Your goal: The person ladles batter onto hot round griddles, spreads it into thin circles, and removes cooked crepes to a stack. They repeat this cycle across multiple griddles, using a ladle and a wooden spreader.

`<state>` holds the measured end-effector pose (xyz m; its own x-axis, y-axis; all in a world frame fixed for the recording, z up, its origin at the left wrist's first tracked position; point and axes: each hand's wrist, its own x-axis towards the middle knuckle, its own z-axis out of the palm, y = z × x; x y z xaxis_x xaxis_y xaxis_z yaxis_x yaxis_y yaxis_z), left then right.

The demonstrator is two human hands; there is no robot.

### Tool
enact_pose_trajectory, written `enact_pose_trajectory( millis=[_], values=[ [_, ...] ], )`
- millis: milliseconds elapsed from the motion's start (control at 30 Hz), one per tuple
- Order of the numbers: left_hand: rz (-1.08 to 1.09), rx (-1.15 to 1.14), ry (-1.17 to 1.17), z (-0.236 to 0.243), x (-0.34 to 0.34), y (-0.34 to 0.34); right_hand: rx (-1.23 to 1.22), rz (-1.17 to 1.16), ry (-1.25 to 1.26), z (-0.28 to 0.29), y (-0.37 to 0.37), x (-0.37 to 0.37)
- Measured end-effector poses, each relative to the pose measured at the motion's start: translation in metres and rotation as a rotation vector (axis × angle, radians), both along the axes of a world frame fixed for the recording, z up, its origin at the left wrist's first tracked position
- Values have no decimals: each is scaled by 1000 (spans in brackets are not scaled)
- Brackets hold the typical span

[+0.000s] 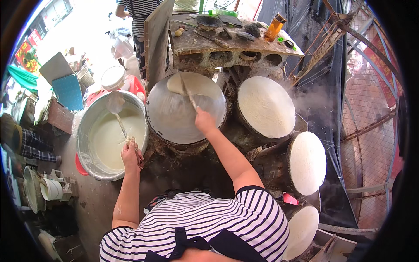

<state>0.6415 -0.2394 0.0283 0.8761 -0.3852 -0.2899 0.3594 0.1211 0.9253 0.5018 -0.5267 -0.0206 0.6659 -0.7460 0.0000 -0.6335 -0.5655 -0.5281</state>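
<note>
The person's two hands are both closed on tools. The left hand (132, 156) grips the handle of a ladle (115, 102), whose bowl hangs over the far side of a large metal tub (82, 139) of pale, creamy batter (109, 142). The right hand (205, 121) is wrapped around a thin wooden spreader (188, 92) that reaches over a round griddle (174, 120), just right of the tub. A patch of pale mixture (204, 84) lies on the griddle's far part, beside the spreader's tip; whether the tip presses into it is hard to tell from above. Farther right, a second griddle (266, 107) and a third griddle (307, 163) are coated white. Beyond, a worn counter (185, 43) carries an amber bottle (275, 29) and a dark bowl (207, 21).
</note>
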Motion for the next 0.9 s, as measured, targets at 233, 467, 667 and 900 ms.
enact_pose_trajectory(
  millis=[233, 467, 667, 900],
  values=[
    [-5, -4, 17, -1, -9, 4, 98, 119, -69, 1, 2, -17],
    [59, -15, 28, 3, -27, -1, 22, 196, 89, 14, -30, -12],
    [94, 16, 8, -2, -41, 6, 140, 355, -35, 16, -29, -49],
    [133, 15, 33, 7, -55, 1, 52, 279, 18, 17, -83, -5]
  ],
)
